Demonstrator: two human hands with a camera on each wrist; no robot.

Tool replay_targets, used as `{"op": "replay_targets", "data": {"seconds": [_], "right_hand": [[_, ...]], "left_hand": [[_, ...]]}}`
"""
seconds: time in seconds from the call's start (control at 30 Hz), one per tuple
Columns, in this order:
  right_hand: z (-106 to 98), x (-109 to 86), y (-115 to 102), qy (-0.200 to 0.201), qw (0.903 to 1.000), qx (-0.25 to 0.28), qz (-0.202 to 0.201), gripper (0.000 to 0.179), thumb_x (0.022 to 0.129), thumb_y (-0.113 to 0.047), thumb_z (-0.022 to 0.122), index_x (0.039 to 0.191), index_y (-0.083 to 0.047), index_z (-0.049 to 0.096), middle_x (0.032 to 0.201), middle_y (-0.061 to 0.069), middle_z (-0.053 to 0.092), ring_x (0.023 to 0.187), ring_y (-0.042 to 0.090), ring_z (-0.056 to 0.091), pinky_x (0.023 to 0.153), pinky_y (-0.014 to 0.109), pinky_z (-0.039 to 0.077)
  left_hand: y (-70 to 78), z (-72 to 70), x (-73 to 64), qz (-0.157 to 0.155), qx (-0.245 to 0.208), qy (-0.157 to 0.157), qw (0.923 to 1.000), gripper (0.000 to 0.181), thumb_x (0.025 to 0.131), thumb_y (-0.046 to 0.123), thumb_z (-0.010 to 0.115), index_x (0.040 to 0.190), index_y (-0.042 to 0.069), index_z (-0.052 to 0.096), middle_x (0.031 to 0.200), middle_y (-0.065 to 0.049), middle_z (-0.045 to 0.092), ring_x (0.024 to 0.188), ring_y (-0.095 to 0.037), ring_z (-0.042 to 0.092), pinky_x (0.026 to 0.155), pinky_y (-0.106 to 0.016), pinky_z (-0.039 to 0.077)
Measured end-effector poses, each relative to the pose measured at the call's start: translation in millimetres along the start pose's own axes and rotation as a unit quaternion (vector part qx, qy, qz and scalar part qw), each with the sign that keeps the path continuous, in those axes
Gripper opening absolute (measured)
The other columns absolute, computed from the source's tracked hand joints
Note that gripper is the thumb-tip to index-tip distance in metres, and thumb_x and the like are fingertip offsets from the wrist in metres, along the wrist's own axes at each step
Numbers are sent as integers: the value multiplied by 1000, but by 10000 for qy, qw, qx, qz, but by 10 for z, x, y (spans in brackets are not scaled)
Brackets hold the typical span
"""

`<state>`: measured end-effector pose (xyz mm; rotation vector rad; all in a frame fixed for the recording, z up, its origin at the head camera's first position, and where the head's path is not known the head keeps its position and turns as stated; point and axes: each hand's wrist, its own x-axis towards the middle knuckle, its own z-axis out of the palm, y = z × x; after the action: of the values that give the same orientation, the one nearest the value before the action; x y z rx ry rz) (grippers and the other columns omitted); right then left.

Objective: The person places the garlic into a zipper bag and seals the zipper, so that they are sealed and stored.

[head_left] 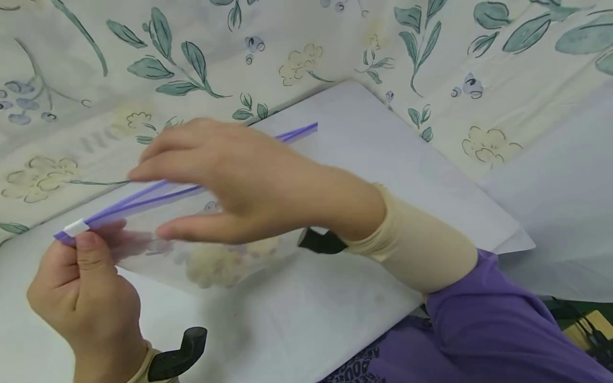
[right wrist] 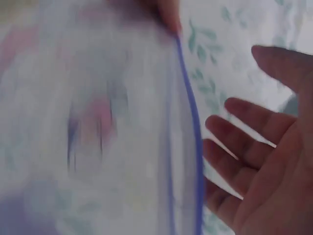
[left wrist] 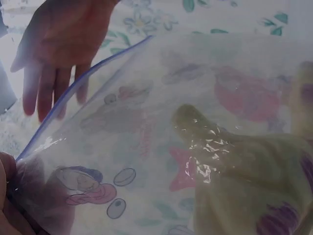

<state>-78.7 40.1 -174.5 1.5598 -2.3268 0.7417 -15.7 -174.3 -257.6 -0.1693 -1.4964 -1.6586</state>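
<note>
A clear zip bag (left wrist: 124, 142) with printed cartoon figures has a purple zip strip (head_left: 301, 130) along its top edge. At the strip's left end my left hand (head_left: 91, 282) pinches the bag's corner beside a white slider (head_left: 76, 228). The two zip lines stand slightly apart. My right hand (head_left: 239, 186) is over the middle of the strip, its fingers extended and thumb spread, holding nothing. In the right wrist view, its fingertips are right at the zip edge. Inside the bag lies a yellowish soft-looking item (left wrist: 234, 171) with purple patches; its kind is unclear.
Beneath the bag is a white sheet-covered surface (head_left: 431, 213). A floral cloth (head_left: 335, 32) borders it at the back. Black devices sit on the left wrist (head_left: 177, 354) and right wrist (head_left: 321, 240). Dark cables (head_left: 594, 332) and a yellow object (head_left: 581, 330) show at lower right.
</note>
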Motion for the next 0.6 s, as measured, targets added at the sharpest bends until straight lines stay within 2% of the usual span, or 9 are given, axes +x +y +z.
{"op": "replay_targets", "data": {"seconds": [0.1,0.17,0.2,0.3,0.4,0.53,0.6], "right_hand": [[178,296,-196,-944,9943,-403,303,34,92,-51,48,117,-31,61,112,-15,58,102,4,51,89,17,38],[275,424,-237,-1334,9880,-511,583,23,94,-48,46,105,-35,62,102,-17,58,92,2,50,80,19,41],[312,465,-240,-1438,9856,-500,731,21,95,-46,46,103,-36,62,99,-17,57,89,1,49,75,20,42],[352,524,-230,-1579,9817,-270,1029,21,94,-46,49,108,-37,61,100,-18,56,89,-1,49,74,20,43],[331,536,-216,-1673,9798,-92,1090,25,92,-48,49,111,-37,62,101,-16,54,89,0,48,74,19,41],[275,547,-190,-1680,9795,143,1106,16,92,-44,52,94,-36,65,95,-13,50,87,2,46,73,19,38],[245,534,-146,-1530,9817,230,1110,13,92,-41,55,94,-35,66,96,-13,51,88,2,47,74,19,38]], "left_hand": [[0,-13,-42,-24,-180,20,9998,26,88,-5,53,80,-28,58,70,-18,68,59,-19,64,63,-22,52],[6,-28,-72,-65,-197,-56,9998,25,89,-4,50,82,-27,59,72,-16,69,60,-19,64,64,-22,51],[9,-39,-85,-41,-15,-95,9999,25,90,-4,49,82,-25,60,72,-14,69,59,-17,61,63,-21,49],[15,-51,-106,63,533,-254,9982,26,90,-3,47,80,-22,62,70,-6,69,59,-12,56,62,-19,44],[10,-43,-96,283,1046,-454,9931,27,88,-3,48,76,-24,60,65,2,62,59,-8,47,60,-16,37],[22,-7,-59,560,1489,-656,9851,29,87,2,56,73,-24,58,66,7,56,61,-5,43,59,-14,30],[18,55,-31,650,1552,-665,9835,31,85,6,62,71,-22,60,68,7,59,63,-5,45,61,-15,31]]}}
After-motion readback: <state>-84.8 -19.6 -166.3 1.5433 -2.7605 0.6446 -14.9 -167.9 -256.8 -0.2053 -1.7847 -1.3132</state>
